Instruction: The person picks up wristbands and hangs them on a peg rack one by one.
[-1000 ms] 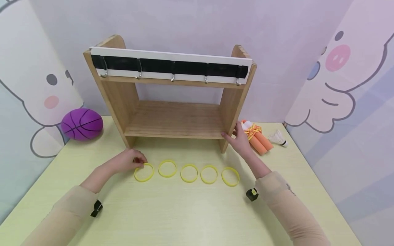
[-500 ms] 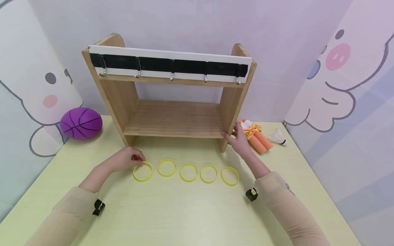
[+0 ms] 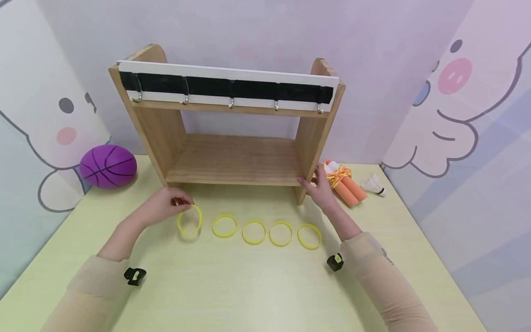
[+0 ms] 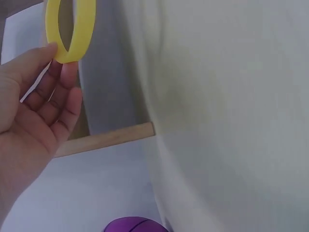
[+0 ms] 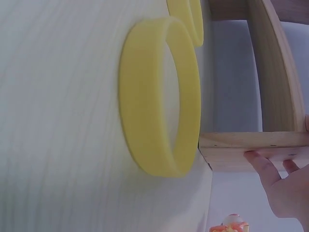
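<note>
My left hand (image 3: 162, 206) pinches a yellow silicone wristband (image 3: 201, 218) by its edge, thumb against fingertips. The wristband (image 4: 85, 34) stands tilted up from the table in front of the shelf's left leg. Several more yellow wristbands (image 3: 225, 236) lie flat in a row to its right. With the thumb at the front edge and fingers along the outer side, my right hand (image 3: 324, 193) grips the right side panel of the wooden shelf (image 3: 236, 161). Across the shelf's top front runs a white board with a black strip and several metal hooks (image 3: 231, 103).
A purple ball (image 3: 109, 167) sits left of the shelf. An orange-handled jump rope (image 3: 349, 190) and a white shuttlecock (image 3: 372, 185) lie to its right. A pale wall stands behind the table (image 3: 232, 286).
My left hand has raised the leftmost wristband off its flat position, moving slightly up and away. The right hand keeps its place on the shelf's side panel.
</note>
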Demonstrator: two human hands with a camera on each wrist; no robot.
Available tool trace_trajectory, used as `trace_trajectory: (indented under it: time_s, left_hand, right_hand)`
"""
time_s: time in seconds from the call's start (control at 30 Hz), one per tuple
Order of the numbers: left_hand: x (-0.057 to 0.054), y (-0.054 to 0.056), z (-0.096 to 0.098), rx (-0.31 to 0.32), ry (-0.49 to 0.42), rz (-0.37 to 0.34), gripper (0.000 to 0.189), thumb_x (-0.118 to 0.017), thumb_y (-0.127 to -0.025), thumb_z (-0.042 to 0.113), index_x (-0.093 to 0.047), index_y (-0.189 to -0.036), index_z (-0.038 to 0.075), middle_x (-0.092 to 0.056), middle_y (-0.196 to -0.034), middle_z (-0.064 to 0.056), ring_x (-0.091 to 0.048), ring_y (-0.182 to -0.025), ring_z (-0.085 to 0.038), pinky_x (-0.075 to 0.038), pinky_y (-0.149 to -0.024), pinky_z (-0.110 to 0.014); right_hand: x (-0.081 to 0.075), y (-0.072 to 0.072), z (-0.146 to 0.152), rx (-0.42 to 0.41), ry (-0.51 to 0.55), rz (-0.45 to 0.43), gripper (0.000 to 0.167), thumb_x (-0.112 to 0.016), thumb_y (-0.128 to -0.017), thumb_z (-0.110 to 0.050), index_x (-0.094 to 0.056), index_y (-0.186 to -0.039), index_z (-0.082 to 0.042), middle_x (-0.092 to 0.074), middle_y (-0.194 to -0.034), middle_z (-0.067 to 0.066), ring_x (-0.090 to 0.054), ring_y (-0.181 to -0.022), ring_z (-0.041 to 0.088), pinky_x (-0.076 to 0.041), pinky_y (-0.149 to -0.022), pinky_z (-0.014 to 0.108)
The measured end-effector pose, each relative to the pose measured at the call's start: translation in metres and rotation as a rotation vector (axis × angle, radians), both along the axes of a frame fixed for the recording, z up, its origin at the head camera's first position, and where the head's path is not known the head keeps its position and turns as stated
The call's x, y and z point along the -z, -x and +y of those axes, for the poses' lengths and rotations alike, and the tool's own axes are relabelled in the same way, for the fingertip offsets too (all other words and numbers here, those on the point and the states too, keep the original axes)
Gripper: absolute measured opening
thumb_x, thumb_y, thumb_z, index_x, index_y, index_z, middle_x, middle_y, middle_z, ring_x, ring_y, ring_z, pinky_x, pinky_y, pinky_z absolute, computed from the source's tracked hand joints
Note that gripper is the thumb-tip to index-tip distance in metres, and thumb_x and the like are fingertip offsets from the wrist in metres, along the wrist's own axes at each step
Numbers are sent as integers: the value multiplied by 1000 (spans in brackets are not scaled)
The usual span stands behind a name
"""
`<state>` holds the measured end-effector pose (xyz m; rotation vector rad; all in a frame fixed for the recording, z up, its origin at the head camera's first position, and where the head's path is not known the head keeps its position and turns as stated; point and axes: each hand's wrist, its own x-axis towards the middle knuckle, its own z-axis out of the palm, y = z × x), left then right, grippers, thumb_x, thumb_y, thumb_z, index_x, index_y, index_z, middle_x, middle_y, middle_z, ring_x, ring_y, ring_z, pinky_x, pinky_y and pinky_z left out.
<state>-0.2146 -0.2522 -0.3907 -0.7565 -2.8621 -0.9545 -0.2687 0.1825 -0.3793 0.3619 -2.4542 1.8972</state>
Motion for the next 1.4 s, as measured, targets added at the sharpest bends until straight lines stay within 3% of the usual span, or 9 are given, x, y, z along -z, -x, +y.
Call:
trace_trajectory:
  time_s: [0.37, 0.53, 0.73, 1.03, 1.3, 1.4]
  left_hand:
    - [-36, -12, 8, -153, -62, 71, 10, -67, -88, 13, -71, -94, 6, -67, -80, -4, -57, -70, -14, -48, -60, -22]
    - [-56, -18, 15, -216, -137, 151, 9, -69, -87, 14, -71, -92, 7, -68, -81, -6, -57, -66, -13, -47, -54, -21]
    - [-81, -26, 22, -349, -231, 230, 11, -69, -86, 18, -71, -93, 9, -69, -84, -7, -57, -68, -6, -45, -56, -15]
    - [-108, -28, 23, -458, -464, 403, 18, -73, -83, 15, -71, -96, 2, -61, -79, 23, -57, -73, 0, -43, -66, -10]
    - [-137, -27, 22, -551, -665, 445, 20, -73, -82, 12, -71, -99, 2, -66, -83, 16, -60, -75, -5, -47, -68, -12]
    - [-150, -25, 19, -557, -790, 454, 19, -74, -81, 10, -72, -98, 2, -69, -85, 9, -62, -76, -8, -48, -70, -14]
  right_hand:
    - [0, 0, 1, -14, 14, -5, 70, -60, -91, -9, -18, -146, -14, -25, -148, 20, -42, -121, 42, -49, -84, 57]
    - [0, 0, 1, -8, 18, -15, 69, -61, -91, -9, -19, -146, -13, -26, -147, 20, -42, -122, 42, -49, -85, 57]
    - [1, 1, 1, -8, 26, -16, 69, -60, -91, -9, -19, -145, -13, -27, -147, 21, -42, -121, 42, -48, -85, 58]
    - [2, 1, 1, -3, 20, -25, 70, -61, -91, -10, -18, -146, -15, -27, -146, 20, -42, -123, 41, -48, -85, 58]
    - [1, 1, 1, -3, 4, -24, 71, -60, -91, -10, -17, -147, -15, -28, -146, 20, -42, -123, 41, -49, -84, 57]
    - [0, 0, 1, -5, 6, -23, 70, -60, -92, -10, -17, -147, -15, -27, -147, 20, -42, -124, 41, -49, -85, 57]
